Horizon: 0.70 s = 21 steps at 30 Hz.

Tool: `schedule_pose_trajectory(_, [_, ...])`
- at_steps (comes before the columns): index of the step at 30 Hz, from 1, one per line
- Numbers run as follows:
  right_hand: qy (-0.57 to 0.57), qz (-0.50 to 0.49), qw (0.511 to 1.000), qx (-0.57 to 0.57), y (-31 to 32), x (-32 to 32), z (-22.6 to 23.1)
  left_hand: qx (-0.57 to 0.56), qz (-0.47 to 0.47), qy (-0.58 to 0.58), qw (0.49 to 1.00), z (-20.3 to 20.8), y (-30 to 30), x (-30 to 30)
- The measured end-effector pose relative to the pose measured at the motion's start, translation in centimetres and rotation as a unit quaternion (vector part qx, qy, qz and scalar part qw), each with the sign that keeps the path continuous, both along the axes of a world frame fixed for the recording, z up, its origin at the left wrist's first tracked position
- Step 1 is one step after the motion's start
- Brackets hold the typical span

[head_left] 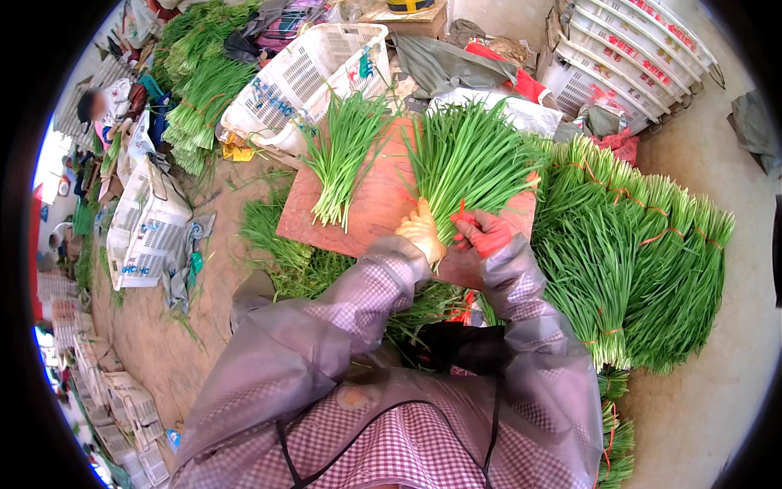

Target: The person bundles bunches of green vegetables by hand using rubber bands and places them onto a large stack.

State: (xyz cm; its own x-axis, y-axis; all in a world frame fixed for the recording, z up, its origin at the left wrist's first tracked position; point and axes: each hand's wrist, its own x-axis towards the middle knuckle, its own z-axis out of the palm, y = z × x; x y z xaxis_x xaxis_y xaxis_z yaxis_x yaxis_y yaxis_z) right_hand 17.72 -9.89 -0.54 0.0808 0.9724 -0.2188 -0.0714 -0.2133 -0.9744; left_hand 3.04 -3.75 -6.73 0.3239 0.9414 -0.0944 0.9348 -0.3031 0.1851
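Observation:
My left hand, in a pale yellow glove, is closed around the stem end of a large bunch of garlic chives. The bunch rests on a reddish board in front of me, its leaves fanning away. Beside it, my right hand, in a red glove, pinches a thin red tie close to the stems. How far the tie goes round them is hidden. A smaller loose bunch of chives lies on the board's left part, apart from both hands.
Tied chive bunches are heaped to the right of the board. A white plastic basket stands behind it, another basket at left. Stacked baskets fill the back right. Loose chives lie below the board; a person is far left.

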Motion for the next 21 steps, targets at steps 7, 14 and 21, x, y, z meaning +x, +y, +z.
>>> schedule_pose_trajectory(7, [-0.531, 0.108, 0.771, 0.334, 6.2, -3.4, 4.0, 0.229, 0.158, 0.061, 0.959, -4.9, 2.0, 0.7])
schedule_pose_trajectory(14, [-0.531, 0.145, 0.818, 0.171, 11.4, -5.5, -2.8, -0.03, 0.139, -0.083, 0.986, -4.0, 2.7, 0.0])
schedule_pose_trajectory(21, [-0.531, 0.134, 0.816, 0.185, 11.6, -4.5, -4.7, -0.356, -0.137, -0.457, 0.803, 5.6, 4.8, -6.8])
